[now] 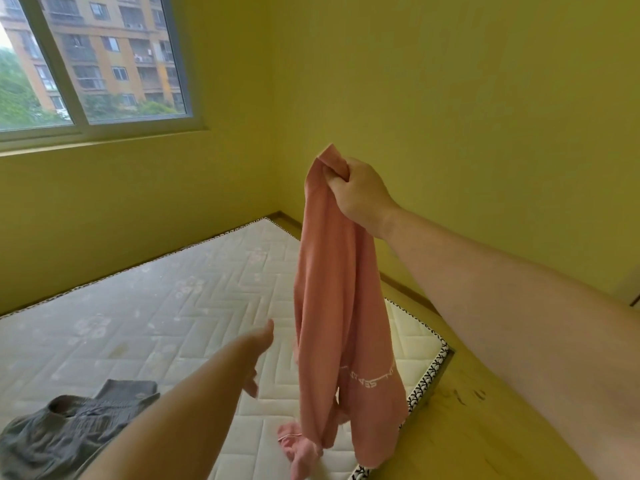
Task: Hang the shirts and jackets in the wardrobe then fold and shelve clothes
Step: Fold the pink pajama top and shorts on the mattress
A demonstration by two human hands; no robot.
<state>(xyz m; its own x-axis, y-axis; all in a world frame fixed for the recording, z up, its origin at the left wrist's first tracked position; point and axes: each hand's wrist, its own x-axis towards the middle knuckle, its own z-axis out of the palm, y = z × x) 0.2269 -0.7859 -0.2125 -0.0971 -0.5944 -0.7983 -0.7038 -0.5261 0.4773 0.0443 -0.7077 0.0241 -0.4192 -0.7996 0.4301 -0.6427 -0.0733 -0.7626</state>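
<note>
My right hand (356, 192) is raised in front of the yellow wall and grips the top edge of a pink garment (332, 306) with white lettering near its hem. The garment hangs straight down, and its lowest part trails onto the mattress (173, 306). My left hand (258, 358) reaches forward beside the hanging cloth with its fingers apart, holding nothing and not touching the fabric. A grey garment (69, 431) lies crumpled on the mattress at the lower left.
The bare quilted mattress fills the lower left, with a patterned border (426, 382) on its right side. A yellow wooden platform (467, 427) runs along its right. A window (93, 64) is in the left wall. No wardrobe is in view.
</note>
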